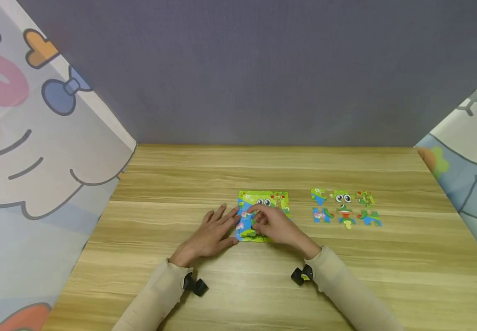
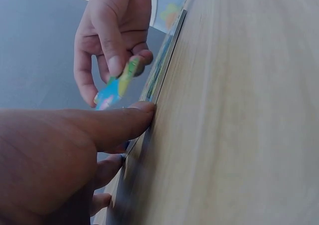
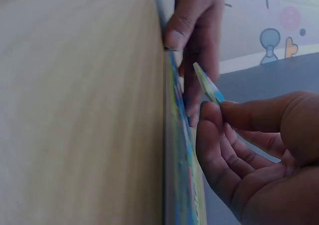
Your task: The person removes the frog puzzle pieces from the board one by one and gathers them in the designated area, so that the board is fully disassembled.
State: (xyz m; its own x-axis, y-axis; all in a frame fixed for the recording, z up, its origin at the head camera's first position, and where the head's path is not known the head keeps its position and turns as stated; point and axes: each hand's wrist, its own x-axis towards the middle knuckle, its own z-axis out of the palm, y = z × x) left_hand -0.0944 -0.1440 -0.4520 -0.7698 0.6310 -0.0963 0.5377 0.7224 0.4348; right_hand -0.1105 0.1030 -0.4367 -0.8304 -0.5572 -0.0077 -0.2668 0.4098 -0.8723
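A small frog puzzle board (image 1: 281, 195) lies flat on the wooden table. My left hand (image 1: 211, 234) is spread palm down at its left side, with fingertips and thumb on the board's edge. Over the board, my right hand (image 1: 277, 225) pinches a puzzle piece between thumb and fingers. In the left wrist view this puzzle piece (image 2: 117, 87) shows blue, green and a little pink. The right wrist view has the piece tilted, held above the board's surface. The right hand covers the middle and right of the board.
To the right lie several loose puzzle pieces (image 1: 343, 220) in two rows, with frog eyes, a mouth and greenery printed on them. A grey panel (image 1: 271, 73) stands behind the wooden table (image 1: 180, 174). Cartoon-printed walls (image 1: 56, 151) flank both sides.
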